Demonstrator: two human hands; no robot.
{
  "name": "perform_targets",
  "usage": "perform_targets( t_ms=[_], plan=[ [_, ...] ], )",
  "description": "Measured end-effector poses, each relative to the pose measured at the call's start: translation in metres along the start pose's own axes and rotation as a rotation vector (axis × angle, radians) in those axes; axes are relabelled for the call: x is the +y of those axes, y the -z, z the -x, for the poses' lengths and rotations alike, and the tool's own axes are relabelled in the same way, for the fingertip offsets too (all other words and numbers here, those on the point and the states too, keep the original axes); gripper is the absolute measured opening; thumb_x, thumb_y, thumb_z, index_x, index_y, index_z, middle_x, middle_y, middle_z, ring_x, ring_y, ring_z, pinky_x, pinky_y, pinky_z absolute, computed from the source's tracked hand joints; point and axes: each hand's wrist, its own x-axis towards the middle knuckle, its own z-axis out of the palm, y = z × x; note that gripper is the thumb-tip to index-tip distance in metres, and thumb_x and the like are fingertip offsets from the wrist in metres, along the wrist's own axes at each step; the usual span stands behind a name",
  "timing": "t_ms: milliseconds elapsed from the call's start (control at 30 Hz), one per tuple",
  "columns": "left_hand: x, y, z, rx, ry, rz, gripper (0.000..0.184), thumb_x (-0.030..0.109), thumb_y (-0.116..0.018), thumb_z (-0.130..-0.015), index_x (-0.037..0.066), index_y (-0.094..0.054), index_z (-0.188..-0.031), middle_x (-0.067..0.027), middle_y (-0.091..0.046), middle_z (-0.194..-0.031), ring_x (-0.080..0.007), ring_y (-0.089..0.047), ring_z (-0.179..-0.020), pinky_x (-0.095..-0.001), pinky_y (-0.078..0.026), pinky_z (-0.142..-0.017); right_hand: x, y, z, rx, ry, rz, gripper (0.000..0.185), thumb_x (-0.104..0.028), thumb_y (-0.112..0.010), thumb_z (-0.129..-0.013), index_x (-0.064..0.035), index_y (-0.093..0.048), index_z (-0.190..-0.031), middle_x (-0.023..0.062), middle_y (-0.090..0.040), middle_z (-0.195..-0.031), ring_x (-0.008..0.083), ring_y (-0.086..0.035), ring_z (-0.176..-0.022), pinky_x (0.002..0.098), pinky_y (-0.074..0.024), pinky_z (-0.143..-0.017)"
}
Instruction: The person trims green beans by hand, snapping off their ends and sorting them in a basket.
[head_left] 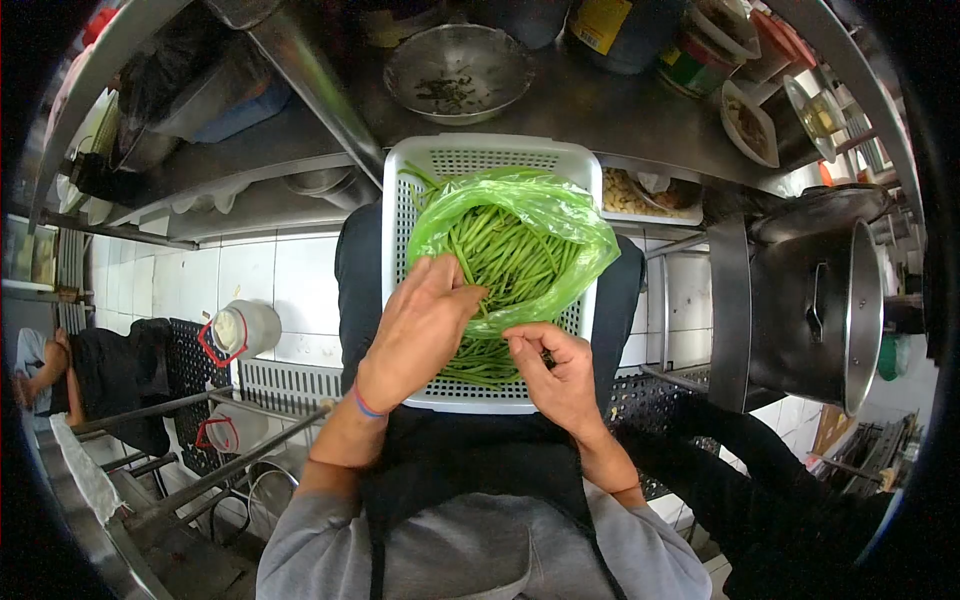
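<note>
A green plastic bag [590, 225] lies with its mouth spread, full of long green beans [510, 250]. It rests in a white plastic basket [395, 215] on my lap, and more beans show below it in the basket. My left hand [422, 315] is closed at the bag's left side, its thumb and fingers pinched on green beans near the lower rim. My right hand [560, 375] is closed at the bag's lower edge, thumb and forefinger pinching the plastic. Whether it also holds a bean, I cannot tell.
A metal bowl [460, 75] with dark green bits stands on the steel counter [590, 125] ahead. A large pot [815, 310] is at right. A white bucket [245, 328] stands at left. Other people's dark-clothed legs [740, 460] are at right, and a person [100, 375] is at far left.
</note>
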Motion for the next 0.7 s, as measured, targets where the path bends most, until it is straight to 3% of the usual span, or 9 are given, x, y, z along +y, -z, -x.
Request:
perform_targets(
  t_ms=[267, 333, 367, 467, 500, 700],
  plan=[
    [0.025, 0.020, 0.009, 0.056, -0.138, 0.154, 0.019, 0.004, -0.077, -0.076, 0.004, -0.073, -0.094, -0.0100, -0.068, -0.094, -0.0285, -0.064, -0.083, -0.0382, -0.054, -0.073, -0.011, 0.010, 0.008, 0.226, 0.221, 0.103, 0.020, -0.002, -0.069, -0.090, 0.0009, -0.068, -0.109, 0.0015, -0.056, -0.062, 0.0066, -0.051, -0.054, 0.0235, -0.0399, -0.050],
    [0.033, 0.024, 0.013, 0.044, -0.144, 0.173, 0.020, 0.003, -0.077, -0.076, 0.002, -0.073, -0.095, -0.0098, -0.067, -0.089, -0.0286, -0.064, -0.080, -0.0384, -0.054, -0.070, -0.021, 0.014, 0.009, 0.246, 0.321, 0.140, 0.022, -0.002, -0.070, -0.089, 0.0006, -0.068, -0.110, 0.0031, -0.057, -0.063, 0.0081, -0.052, -0.053, 0.0244, -0.0403, -0.049],
    [0.036, 0.025, 0.015, 0.039, -0.135, 0.175, 0.020, 0.004, -0.077, -0.077, 0.002, -0.073, -0.096, -0.0101, -0.067, -0.089, -0.0286, -0.064, -0.080, -0.0384, -0.054, -0.071, -0.028, 0.017, 0.005, 0.215, 0.425, 0.246, 0.025, 0.000, -0.071, -0.086, -0.0002, -0.069, -0.111, 0.0070, -0.060, -0.065, 0.0137, -0.055, -0.051, 0.0275, -0.0426, -0.048],
    [0.036, 0.025, 0.017, 0.051, -0.105, 0.189, 0.019, 0.004, -0.077, -0.078, 0.001, -0.072, -0.096, -0.0106, -0.067, -0.088, -0.0286, -0.064, -0.080, -0.0386, -0.054, -0.071, -0.018, 0.018, 0.001, 0.105, 0.495, 0.392, 0.027, 0.001, -0.072, -0.084, -0.0008, -0.069, -0.111, 0.0102, -0.064, -0.069, 0.0185, -0.057, -0.051, 0.0307, -0.0455, -0.048],
    [0.035, 0.024, 0.017, 0.062, -0.093, 0.195, 0.019, 0.004, -0.077, -0.079, 0.001, -0.072, -0.097, -0.0107, -0.067, -0.088, -0.0286, -0.064, -0.080, -0.0386, -0.054, -0.071, -0.020, 0.016, 0.002, 0.085, 0.432, 0.428, 0.026, 0.003, -0.071, -0.083, -0.0013, -0.069, -0.109, 0.0118, -0.064, -0.069, 0.0234, -0.060, -0.052, 0.0336, -0.0476, -0.049],
    [0.029, 0.022, 0.022, 0.083, -0.121, 0.178, 0.017, 0.005, -0.074, -0.082, 0.002, -0.070, -0.098, -0.0084, -0.062, -0.085, -0.0259, -0.061, -0.078, -0.0368, -0.054, -0.069, -0.009, 0.006, 0.000, 0.078, 0.478, 0.397, 0.014, 0.005, -0.068, -0.084, 0.0001, -0.070, -0.097, 0.0115, -0.061, -0.067, 0.0207, -0.057, -0.049, 0.0296, -0.0436, -0.049]
  ],
)
